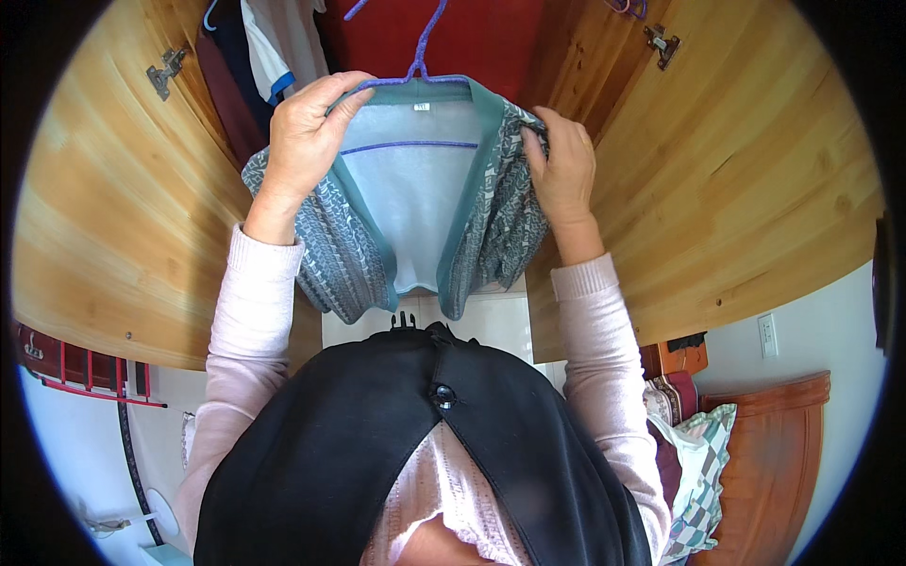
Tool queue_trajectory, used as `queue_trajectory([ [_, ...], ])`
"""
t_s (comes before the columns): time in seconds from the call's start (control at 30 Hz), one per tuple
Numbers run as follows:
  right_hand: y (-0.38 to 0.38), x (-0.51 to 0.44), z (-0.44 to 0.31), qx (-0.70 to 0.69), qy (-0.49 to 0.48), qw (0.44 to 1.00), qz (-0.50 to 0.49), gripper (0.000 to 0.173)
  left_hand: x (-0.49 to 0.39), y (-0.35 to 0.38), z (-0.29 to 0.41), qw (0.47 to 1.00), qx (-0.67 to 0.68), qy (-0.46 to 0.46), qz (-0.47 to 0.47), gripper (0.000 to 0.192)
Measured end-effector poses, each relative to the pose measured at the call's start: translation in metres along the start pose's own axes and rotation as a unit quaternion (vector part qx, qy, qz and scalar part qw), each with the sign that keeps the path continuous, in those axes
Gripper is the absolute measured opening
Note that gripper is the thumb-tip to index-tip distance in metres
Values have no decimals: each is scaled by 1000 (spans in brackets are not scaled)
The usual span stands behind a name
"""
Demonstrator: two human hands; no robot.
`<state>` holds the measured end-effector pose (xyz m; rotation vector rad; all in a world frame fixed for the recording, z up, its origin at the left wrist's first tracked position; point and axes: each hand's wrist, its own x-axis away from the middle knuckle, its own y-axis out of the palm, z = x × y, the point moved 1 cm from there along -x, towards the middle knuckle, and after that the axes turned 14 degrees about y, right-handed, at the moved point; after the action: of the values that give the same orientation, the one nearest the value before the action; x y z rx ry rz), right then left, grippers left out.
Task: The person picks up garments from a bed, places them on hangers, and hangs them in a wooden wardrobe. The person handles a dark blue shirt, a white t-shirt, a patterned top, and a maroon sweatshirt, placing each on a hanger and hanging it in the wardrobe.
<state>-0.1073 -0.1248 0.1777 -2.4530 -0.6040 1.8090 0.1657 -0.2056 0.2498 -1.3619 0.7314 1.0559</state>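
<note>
A patterned grey-green cardigan (506, 205) with a plain green band and pale lining hangs open-fronted before me on a purple clothes hanger (421, 55). My left hand (311, 131) pinches the collar band and the hanger's arm between thumb and fingers. On the other side, my right hand (564, 163) grips the cardigan's shoulder, thumb in front and fingers behind. The hanger's lower bar shows across the lining, while its right arm is hidden under the fabric. Its hook rises past the top of the view, so I cannot tell whether it hangs on anything.
Wooden wardrobe doors stand open at left (106, 212) and right (736, 184), close to both forearms. Several garments (262, 64) hang inside at the left. Behind me to the right are a wooden headboard (768, 460) and a checked pillow (704, 481).
</note>
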Motion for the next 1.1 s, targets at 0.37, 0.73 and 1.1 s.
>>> queue_trajectory([
  [0.37,-66,9,-34,-156,159,902,-369,19,18,25,-26,1000,9,-4,-10,15],
  [0.73,-68,2,-61,-529,438,606,-401,12,-20,60,-17,999,36,-12,24,28],
  [1.1,28,-109,-107,-498,373,712,-325,12,-62,0,-98,979,-147,47,133,25],
])
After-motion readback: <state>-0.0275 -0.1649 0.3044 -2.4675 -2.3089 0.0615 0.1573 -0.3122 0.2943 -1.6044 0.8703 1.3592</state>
